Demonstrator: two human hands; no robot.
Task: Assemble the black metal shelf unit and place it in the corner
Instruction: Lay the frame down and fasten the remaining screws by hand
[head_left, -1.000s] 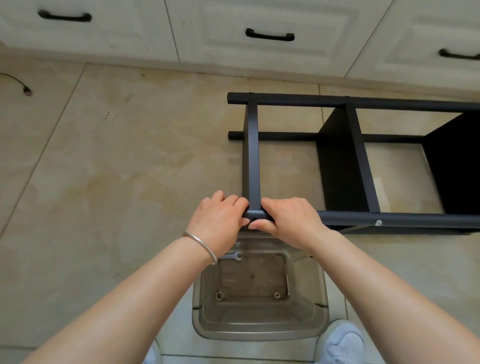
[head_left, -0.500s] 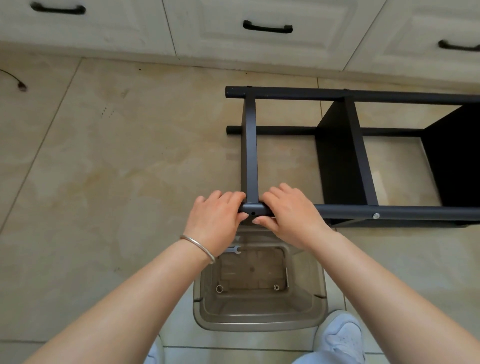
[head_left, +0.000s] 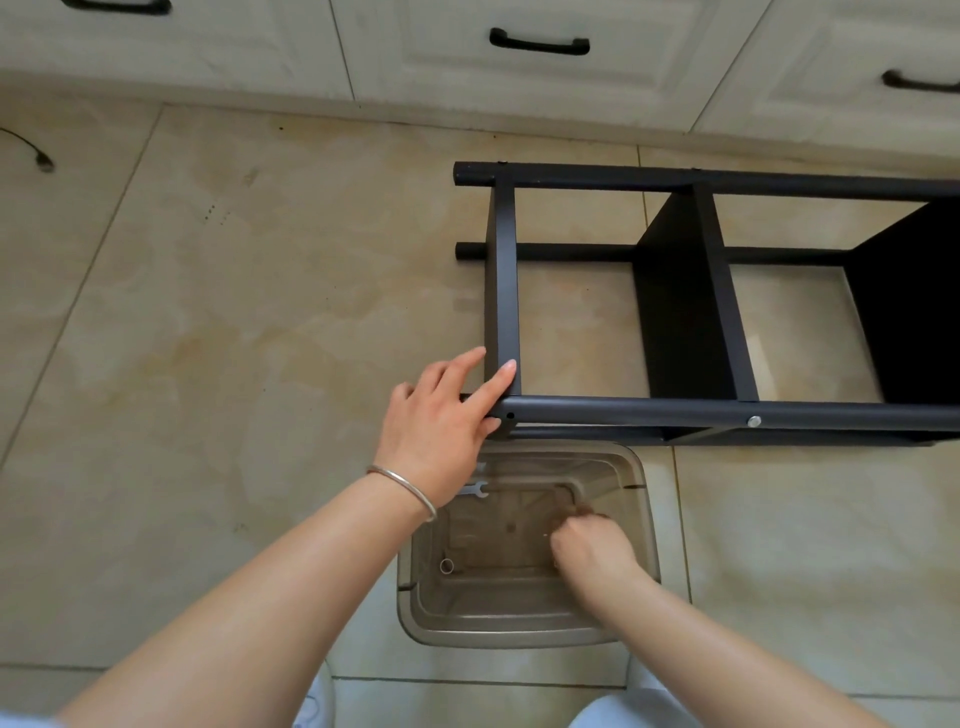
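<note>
**Shelf on its side, one corner joint still bare**

Beige tiled floor (head_left: 218, 322), cream cabinets (head_left: 519, 62) along the far edge. Lying on the tiles, on its side: the black shelf (head_left: 691, 312), long tubes running off to the right, two dark panels already fixed between them, a cross bar (head_left: 503, 291) at the left end. Nowhere near a corner yet.

Left hand (head_left: 441, 421) at the near left joint, fingers spread and fairly straight, pressing on the cross bar where it meets the near tube (head_left: 727, 413); thumb below, only partly seen. An empty screw hole (head_left: 510, 415) just beside that hand; a fitted screw (head_left: 754, 421) further along the same tube.

Right hand (head_left: 592, 553) down inside the clear bin (head_left: 524, 636), fingers curled under and out of sight (pinching a fastener or holding nothing: cannot tell). A small spanner (head_left: 475, 489) on the bin's far rim, a ring-like part (head_left: 447, 565) at the bottom.

Handling, as a judgement: stiff painted metal, smooth and likely a little slippery, probably moderate in weight but long and awkward. Loose at the unscrewed joint, so liable to rack if lifted there. Best taken by the long tubes close to the screwed panels, both hands well apart, not by the cross bar.
</note>
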